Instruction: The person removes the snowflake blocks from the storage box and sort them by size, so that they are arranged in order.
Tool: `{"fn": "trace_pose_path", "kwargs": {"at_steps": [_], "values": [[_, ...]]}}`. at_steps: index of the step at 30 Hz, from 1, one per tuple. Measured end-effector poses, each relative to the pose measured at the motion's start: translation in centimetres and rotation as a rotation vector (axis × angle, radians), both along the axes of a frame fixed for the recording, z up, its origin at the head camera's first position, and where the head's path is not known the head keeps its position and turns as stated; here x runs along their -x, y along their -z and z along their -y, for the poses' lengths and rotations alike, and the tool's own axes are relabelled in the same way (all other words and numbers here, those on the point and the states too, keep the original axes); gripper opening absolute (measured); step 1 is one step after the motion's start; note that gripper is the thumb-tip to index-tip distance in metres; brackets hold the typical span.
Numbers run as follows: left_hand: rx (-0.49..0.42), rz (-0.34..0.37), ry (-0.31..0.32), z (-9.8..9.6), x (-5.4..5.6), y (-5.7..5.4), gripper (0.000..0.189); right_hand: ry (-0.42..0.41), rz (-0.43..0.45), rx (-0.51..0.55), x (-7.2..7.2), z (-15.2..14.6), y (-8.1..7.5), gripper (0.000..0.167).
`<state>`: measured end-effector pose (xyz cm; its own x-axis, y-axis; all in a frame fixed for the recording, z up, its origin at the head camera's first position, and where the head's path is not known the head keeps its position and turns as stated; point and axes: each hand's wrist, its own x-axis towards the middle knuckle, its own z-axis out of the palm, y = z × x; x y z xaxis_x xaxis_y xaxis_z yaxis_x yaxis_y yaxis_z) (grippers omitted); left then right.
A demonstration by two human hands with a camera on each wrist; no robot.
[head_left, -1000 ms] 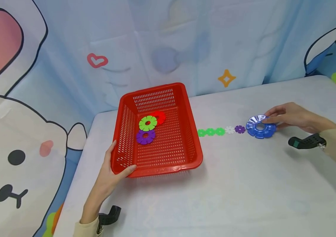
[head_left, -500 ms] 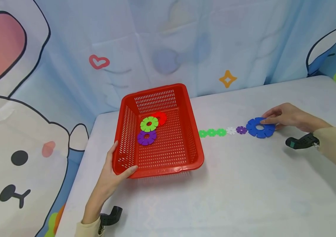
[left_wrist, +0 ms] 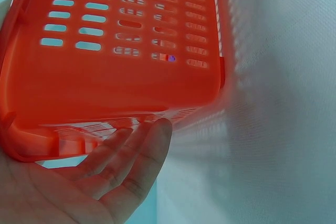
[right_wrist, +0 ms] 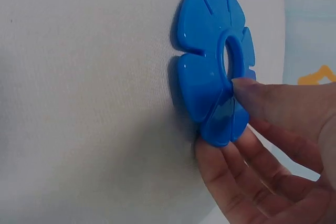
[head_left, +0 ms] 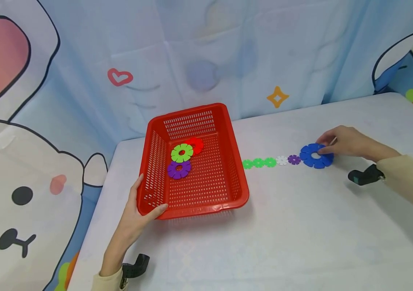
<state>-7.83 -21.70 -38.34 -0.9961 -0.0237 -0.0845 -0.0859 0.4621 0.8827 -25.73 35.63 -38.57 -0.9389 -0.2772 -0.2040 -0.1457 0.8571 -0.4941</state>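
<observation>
My left hand (head_left: 133, 216) grips the near left corner of a red plastic basket (head_left: 201, 210), thumb over the rim and fingers around the outside, as the left wrist view shows. Inside the basket lie a lime green (head_left: 176, 153), a purple (head_left: 179, 174) and a red (head_left: 199, 145) flower-shaped plastic disc, partly overlapping. With my right hand (head_left: 350, 141) I pinch a large blue flower disc (head_left: 305, 155), the thumb at its centre hole and fingers beneath. In the right wrist view the blue disc (right_wrist: 202, 30) is tilted close over the cloth.
A row of small flower discs runs from the basket to the blue one: several green ones (head_left: 259, 163), a white one (head_left: 282, 160) and a purple one (head_left: 294, 159). A white cloth (head_left: 283, 234) covers the table. Behind it hangs a printed blue curtain (head_left: 206, 48).
The right hand and the blue disc have shifted slightly left, to the small purple disc. The disc has tipped and lost its bright glare. The left hand and basket stay put.
</observation>
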Motion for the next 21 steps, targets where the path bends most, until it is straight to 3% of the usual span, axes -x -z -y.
{"fn": "trace_pose_path", "kwargs": {"at_steps": [21], "values": [[-0.010, -0.006, 0.003, 0.0, -0.1, 0.0, 0.107, -0.038, -0.028, -0.126, -0.5, 2.0, -1.1, 0.035]]}}
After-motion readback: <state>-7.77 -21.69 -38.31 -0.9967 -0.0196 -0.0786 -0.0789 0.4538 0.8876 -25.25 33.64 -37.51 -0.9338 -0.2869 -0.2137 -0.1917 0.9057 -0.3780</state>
